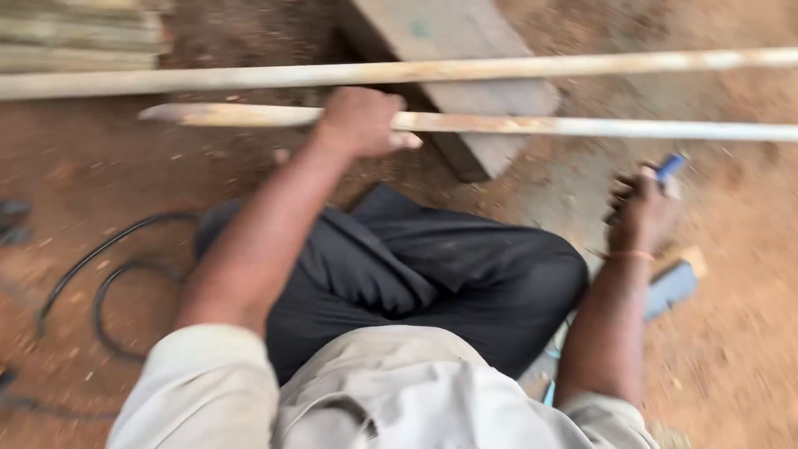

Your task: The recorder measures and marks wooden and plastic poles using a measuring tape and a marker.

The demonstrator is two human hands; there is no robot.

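Left hand (359, 123) grips the lower pole (532, 125), long axis left-right across upper frame; right hand (644, 208), lower right, pinches a blue marker (670, 165)

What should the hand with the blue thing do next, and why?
Probably bring the right hand and its small blue tool up to the nearer pale pole. The left hand grips that pole, and the tool sits just below it, not touching. The picture is blurred, so this is a guess.
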